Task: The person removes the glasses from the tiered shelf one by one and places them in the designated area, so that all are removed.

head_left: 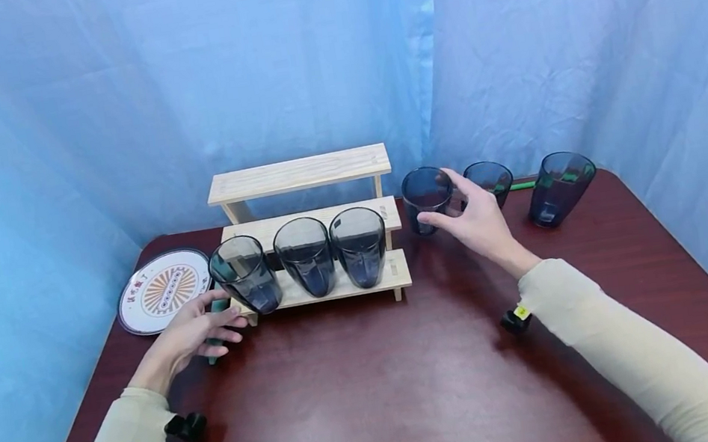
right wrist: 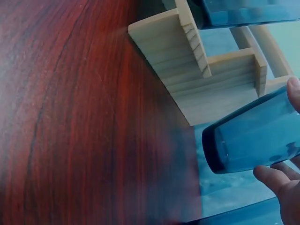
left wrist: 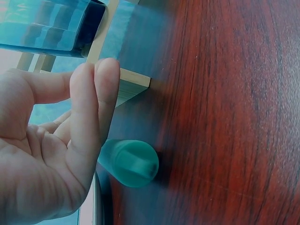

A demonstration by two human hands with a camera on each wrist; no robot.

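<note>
Right hand (head_left: 479, 222): fingers grip a smoky-blue tapered transparent tumbler (head_left: 422, 200); two others (head_left: 560, 188) beyond them apparently remain. Left hand (head_left: 196, 330): fingers loosely bent, empty; alongside, three tumblers (head_left: 305, 262) on the stepped pale-wood rack (head_left: 296, 175) appear placed.

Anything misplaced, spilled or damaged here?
Nothing looks spilled or broken. On the lowest step of the pale wooden three-tier stand, the leftmost smoky-blue, see-through tapered cup looks out of line: its base appears nearer the front edge than those of the two matching cups.

The left hand (head_left: 189, 334) bends loosely while the right hand (head_left: 482, 224) grips.
</note>
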